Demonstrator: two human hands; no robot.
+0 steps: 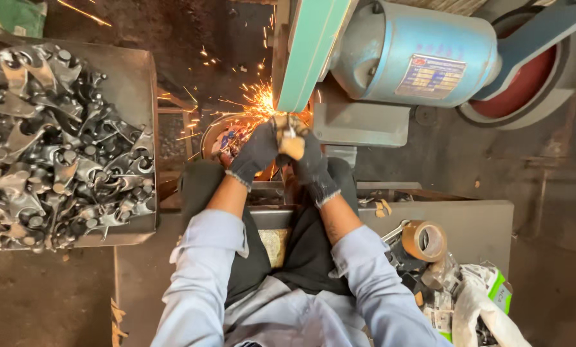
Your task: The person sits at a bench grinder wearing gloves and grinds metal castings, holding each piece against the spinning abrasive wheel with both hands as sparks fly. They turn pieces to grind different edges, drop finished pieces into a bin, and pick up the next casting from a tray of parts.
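Note:
Both my hands wear dark knit gloves and together grip a small metal part (289, 127). My left hand (254, 153) holds it from the left, my right hand (314, 168) from the right and below. The part's top end is pressed against the green sanding belt (310, 51) of a grinding machine. Orange sparks (253, 106) fly off to the left from the contact point. A blue motor (416, 54) sits just right of the belt. My forearms are bare below light blue sleeves.
A metal tray (130, 77) at the left is heaped with several grey forged parts (50, 148). A round bowl (214, 135) sits under the sparks. At the lower right lie a roll of brown tape (424, 241), crumpled bags (484, 302) and a red wheel (525, 83) behind the motor.

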